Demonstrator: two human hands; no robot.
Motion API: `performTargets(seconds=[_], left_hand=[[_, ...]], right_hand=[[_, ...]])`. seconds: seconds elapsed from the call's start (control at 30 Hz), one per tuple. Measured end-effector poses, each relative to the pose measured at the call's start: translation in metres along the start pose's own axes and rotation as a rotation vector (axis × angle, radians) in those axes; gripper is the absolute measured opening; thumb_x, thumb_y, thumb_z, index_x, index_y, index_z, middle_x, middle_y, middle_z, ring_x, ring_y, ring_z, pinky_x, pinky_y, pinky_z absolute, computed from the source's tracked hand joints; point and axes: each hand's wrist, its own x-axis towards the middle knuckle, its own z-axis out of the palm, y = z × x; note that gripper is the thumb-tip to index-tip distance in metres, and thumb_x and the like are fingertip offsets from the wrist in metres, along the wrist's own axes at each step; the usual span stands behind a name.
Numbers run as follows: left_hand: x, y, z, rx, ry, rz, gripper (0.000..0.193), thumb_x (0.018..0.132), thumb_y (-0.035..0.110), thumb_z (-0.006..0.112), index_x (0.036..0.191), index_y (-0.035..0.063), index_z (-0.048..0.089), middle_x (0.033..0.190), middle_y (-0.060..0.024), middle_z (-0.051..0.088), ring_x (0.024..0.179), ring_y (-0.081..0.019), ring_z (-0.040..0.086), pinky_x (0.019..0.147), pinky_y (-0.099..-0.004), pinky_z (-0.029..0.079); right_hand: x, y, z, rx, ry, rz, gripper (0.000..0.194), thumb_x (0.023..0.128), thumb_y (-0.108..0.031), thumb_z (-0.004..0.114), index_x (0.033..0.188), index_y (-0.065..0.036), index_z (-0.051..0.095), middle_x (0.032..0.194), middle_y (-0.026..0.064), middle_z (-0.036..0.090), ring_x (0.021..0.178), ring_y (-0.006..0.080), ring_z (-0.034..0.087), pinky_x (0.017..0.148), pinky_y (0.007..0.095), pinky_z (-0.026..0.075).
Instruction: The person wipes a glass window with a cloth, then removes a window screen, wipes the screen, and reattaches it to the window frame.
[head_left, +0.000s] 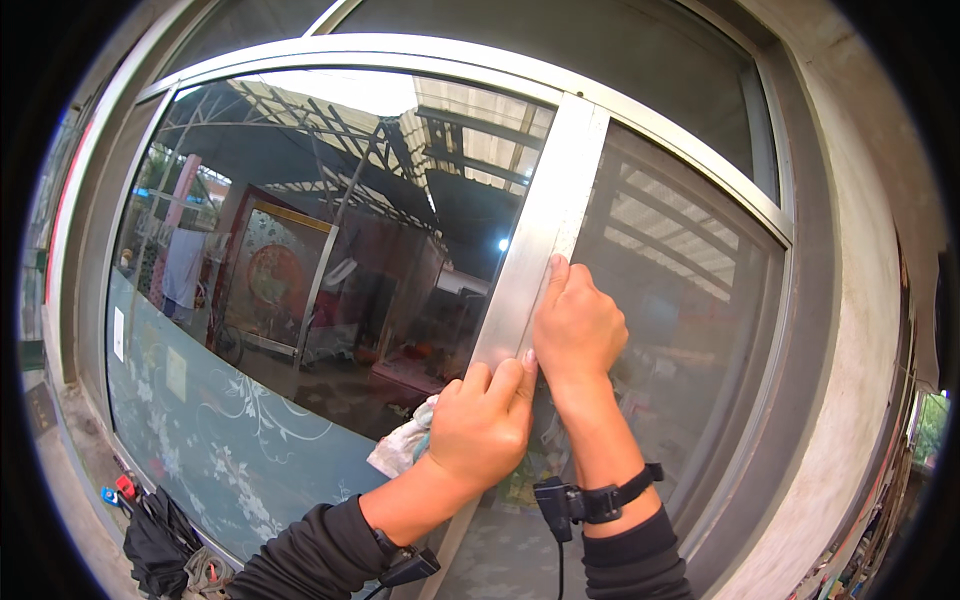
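Note:
A silvery metal window stile (534, 225) runs slanting between a dark glass pane (352, 247) and a mesh-like screen panel (675, 285). My left hand (484, 420) lies against the lower part of this stile, its fingers curled around a crumpled, stained white cloth (405, 442). Its thumb points up along the stile's edge. Higher up and to the right, my right hand (581, 322) is curled with its thumb pressed on the same edge. Its inner fingers are turned out of sight, so whether they grip anything is hidden. Both wrists wear black strapped devices.
Frosted film with floral patterns (247, 450) covers the pane's lower part. A black folded bag or fabric (161, 540) lies at lower left beside coiled cord (210, 574) and small red and blue items (120, 491). A pale wall (855, 322) borders the window at right.

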Motion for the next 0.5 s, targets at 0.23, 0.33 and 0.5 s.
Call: performTargets(seconds=[0.23, 0.33, 0.5], left_hand=[[0.004, 0.005, 0.002, 0.048, 0.056, 0.064, 0.047, 0.081, -0.003, 0.075, 0.127, -0.0106, 0.074, 0.099, -0.0145, 0.067, 0.076, -0.0307, 0.064, 0.06, -0.0403, 0.054], [0.004, 0.011, -0.006, 0.016, 0.032, 0.011, 0.055, 0.08, -0.002, 0.076, 0.134, -0.0055, 0.072, 0.104, -0.0136, 0.066, 0.084, -0.0324, 0.068, 0.068, -0.0408, 0.058], [0.002, 0.01, -0.012, -0.028, -0.03, -0.096, 0.066, 0.078, 0.001, 0.084, 0.142, 0.0028, 0.067, 0.128, -0.0155, 0.063, 0.089, -0.0314, 0.07, 0.077, -0.0402, 0.06]], right_hand=[[0.0, 0.017, -0.018, 0.022, -0.111, -0.133, 0.042, 0.114, -0.042, 0.051, 0.094, -0.011, 0.069, 0.079, 0.0227, 0.076, 0.074, 0.0513, 0.073, 0.068, 0.0642, 0.056], [-0.025, 0.046, -0.048, 0.081, -0.04, -0.188, 0.037, 0.113, -0.039, 0.056, 0.091, -0.011, 0.067, 0.077, 0.0208, 0.075, 0.072, 0.0491, 0.072, 0.065, 0.0624, 0.056], [-0.065, 0.172, -0.105, -0.067, 0.343, -0.135, 0.015, 0.105, -0.024, 0.071, 0.098, -0.012, 0.068, 0.083, 0.0104, 0.072, 0.075, 0.0366, 0.072, 0.064, 0.0487, 0.057]])
